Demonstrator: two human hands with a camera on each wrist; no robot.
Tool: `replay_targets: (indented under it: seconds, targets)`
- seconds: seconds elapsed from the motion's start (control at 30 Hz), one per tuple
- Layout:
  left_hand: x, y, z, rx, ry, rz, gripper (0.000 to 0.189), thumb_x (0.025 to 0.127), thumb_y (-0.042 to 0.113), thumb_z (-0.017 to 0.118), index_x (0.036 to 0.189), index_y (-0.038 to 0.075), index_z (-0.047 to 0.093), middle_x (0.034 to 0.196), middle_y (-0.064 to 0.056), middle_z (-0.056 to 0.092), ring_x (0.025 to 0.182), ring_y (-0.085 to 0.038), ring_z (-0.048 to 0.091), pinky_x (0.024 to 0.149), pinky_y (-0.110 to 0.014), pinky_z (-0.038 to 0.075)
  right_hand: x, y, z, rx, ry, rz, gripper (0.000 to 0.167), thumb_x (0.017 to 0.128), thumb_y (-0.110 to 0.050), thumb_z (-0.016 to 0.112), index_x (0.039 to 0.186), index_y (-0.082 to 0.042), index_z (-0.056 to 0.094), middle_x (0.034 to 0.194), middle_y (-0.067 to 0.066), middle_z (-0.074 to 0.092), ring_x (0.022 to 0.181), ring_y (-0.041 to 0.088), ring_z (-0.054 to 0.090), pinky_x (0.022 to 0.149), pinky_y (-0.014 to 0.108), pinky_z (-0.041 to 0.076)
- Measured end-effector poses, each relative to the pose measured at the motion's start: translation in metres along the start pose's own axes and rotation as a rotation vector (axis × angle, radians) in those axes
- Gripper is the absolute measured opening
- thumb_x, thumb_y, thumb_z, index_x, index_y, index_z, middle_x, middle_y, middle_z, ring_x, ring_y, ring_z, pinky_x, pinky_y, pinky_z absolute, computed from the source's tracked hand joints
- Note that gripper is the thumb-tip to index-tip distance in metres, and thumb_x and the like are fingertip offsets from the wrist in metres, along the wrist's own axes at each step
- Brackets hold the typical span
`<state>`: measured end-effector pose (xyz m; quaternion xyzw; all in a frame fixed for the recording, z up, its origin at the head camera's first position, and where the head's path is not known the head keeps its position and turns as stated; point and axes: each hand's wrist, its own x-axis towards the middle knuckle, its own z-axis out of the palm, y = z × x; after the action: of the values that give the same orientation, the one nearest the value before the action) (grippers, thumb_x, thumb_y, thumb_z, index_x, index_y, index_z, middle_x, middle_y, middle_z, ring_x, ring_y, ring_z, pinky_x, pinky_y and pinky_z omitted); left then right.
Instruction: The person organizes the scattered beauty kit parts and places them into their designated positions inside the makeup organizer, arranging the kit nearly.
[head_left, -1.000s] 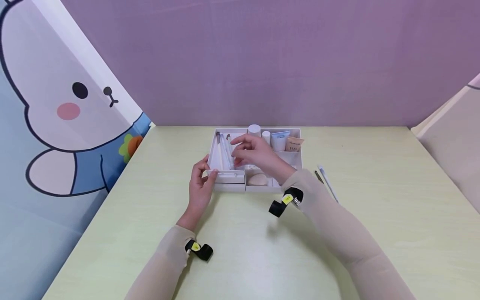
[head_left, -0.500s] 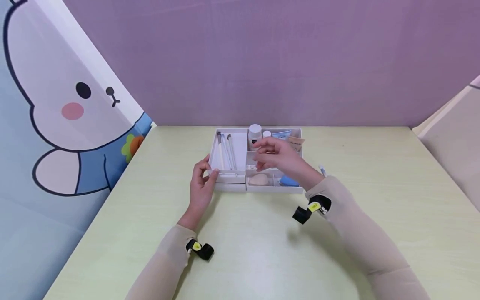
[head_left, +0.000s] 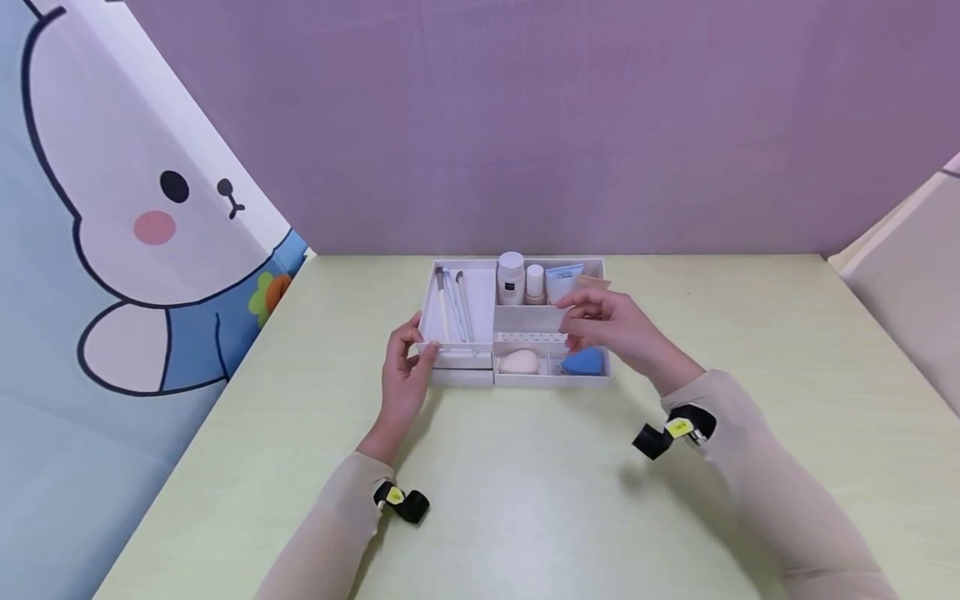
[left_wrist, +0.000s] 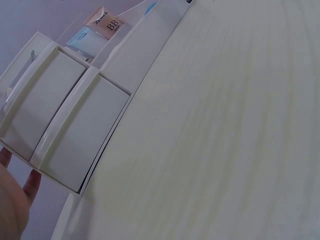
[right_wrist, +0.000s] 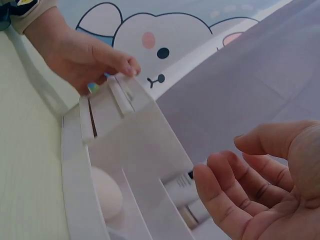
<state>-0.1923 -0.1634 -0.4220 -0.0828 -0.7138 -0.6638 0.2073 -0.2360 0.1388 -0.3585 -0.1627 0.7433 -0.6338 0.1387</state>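
A white cosmetics organizer box (head_left: 551,381) stands at the back of the table. My left hand (head_left: 405,371) grips its front left corner, thumb on the top edge and fingers along the side. Several slim makeup brushes (head_left: 462,308) lie in its upper left tray. Over the box's right part, my right hand (head_left: 615,329) hovers with loosely bent fingers and holds nothing. Behind it stand a white bottle (head_left: 512,282), a smaller bottle (head_left: 535,283) and a light blue tube (head_left: 562,280). A pale makeup sponge (head_left: 519,362) and a blue sponge (head_left: 583,362) sit in the front compartments.
A peach tube marked BB (left_wrist: 104,22) shows in the left wrist view, beside the light blue tube. Two drawers (left_wrist: 85,127) form the box's left front. A purple backdrop (head_left: 555,125) rises right behind the table (head_left: 525,492).
My right hand has moved right, from over the brush tray to over the right compartments, baring the brushes and sponges. My left hand has stayed at the corner.
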Motion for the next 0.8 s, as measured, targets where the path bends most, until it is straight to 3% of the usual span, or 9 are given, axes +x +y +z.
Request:
replay_targets:
  seconds: [0.2, 0.33, 0.57, 0.8]
  targets:
    - [0.003, -0.018, -0.002, -0.004, 0.001, 0.000, 0.015, 0.093, -0.013, 0.056, 0.101, -0.012, 0.043, 0.147, -0.026, 0.043, 0.132, -0.032, 0.043, 0.081, -0.027, 0.043, -0.013, 0.008, -0.022, -0.034, 0.048, 0.058, 0.038, 0.095, -0.005, 0.064, 0.129, 0.009, 0.051, 0.095, 0.009, 0.066, 0.077, 0.018, 0.066, 0.077, 0.035, 0.057]
    - [0.002, -0.021, -0.002, -0.015, 0.000, 0.014, 0.016, 0.094, -0.010, 0.057, 0.102, -0.010, 0.044, 0.147, -0.023, 0.044, 0.134, -0.031, 0.043, 0.081, -0.027, 0.043, -0.023, 0.014, -0.038, -0.059, 0.078, 0.068, 0.037, 0.095, -0.004, 0.064, 0.127, 0.008, 0.052, 0.093, 0.008, 0.066, 0.077, 0.017, 0.066, 0.075, 0.034, 0.057]
    - [0.001, -0.021, -0.003, -0.008, -0.005, 0.036, 0.017, 0.095, -0.006, 0.058, 0.103, -0.008, 0.043, 0.147, -0.018, 0.046, 0.126, -0.019, 0.047, 0.082, -0.028, 0.043, -0.036, 0.034, -0.065, -0.071, 0.105, 0.072, 0.027, 0.092, 0.001, 0.064, 0.117, 0.002, 0.054, 0.089, 0.007, 0.067, 0.074, 0.020, 0.068, 0.070, 0.034, 0.058]
    - [0.001, -0.020, -0.003, 0.006, -0.004, 0.033, 0.016, 0.096, -0.005, 0.058, 0.103, -0.007, 0.043, 0.148, -0.018, 0.046, 0.126, -0.020, 0.047, 0.083, -0.028, 0.043, -0.044, 0.055, -0.084, -0.183, 0.126, 0.151, 0.041, 0.093, -0.001, 0.063, 0.128, 0.013, 0.047, 0.093, 0.011, 0.067, 0.074, 0.016, 0.066, 0.069, 0.034, 0.057]
